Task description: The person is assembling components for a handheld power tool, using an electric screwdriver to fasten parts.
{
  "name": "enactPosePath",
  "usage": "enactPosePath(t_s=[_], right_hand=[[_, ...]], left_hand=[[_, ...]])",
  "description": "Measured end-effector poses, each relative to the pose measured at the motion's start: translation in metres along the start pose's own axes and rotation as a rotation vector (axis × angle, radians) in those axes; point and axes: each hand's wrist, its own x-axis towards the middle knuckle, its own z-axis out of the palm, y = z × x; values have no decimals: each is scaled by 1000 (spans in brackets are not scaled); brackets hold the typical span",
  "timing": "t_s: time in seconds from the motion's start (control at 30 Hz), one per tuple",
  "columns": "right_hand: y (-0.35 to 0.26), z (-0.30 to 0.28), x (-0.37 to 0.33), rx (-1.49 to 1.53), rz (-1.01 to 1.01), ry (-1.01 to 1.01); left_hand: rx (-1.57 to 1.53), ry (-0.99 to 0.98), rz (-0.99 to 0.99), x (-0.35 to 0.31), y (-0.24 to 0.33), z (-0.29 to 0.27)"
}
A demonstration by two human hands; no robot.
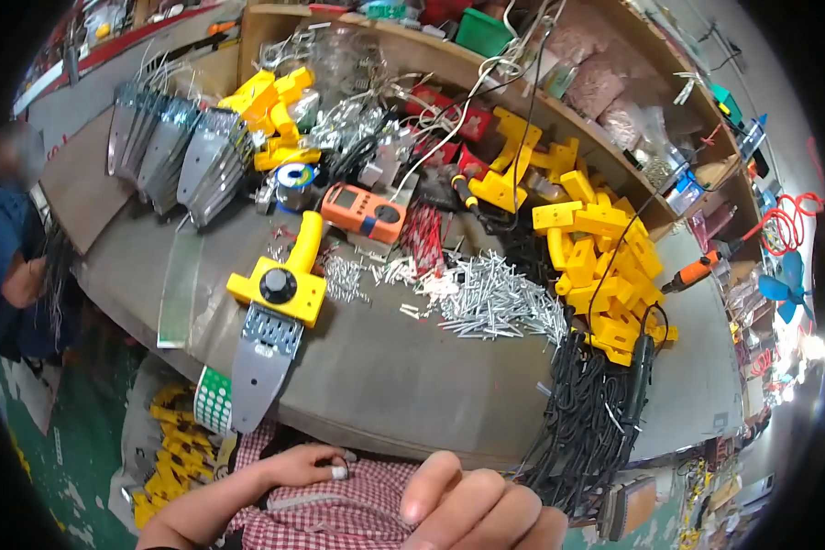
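My left hand point(310, 466) lies against the checked apron over my lap, holding nothing that I can see, with a white wrap on one fingertip. Close to the camera, my right hand point(486, 515) is raised with its fingers curled in; whatever is inside them, if anything, is hidden. In front of both hands a yellow-handled tool point(280, 284) lies on the grey bench point(385, 385). It has a black dial and a tapering grey metal plate point(262, 362) that reaches the near edge. Neither hand touches it. Beside the plate hangs a green sheet with white dots point(213, 401).
Loose screws point(495, 298) lie mid-bench, below an orange meter point(365, 213). Yellow handle shells point(605, 247) and black cords point(573, 412) are heaped at right. Grey metal plates point(213, 165) stand at back left. Another person point(14, 247) is at far left. A screwdriver point(692, 272) hangs right.
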Motion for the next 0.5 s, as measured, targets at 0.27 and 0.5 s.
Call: enactPosePath(t_s=[0.27, 0.5], right_hand=[[2, 10, 14, 59, -91, -62], [-6, -1, 12, 117, -30, -126]], left_hand=[[100, 51, 3, -11, 17, 3], [127, 101, 33, -16, 11, 8]])
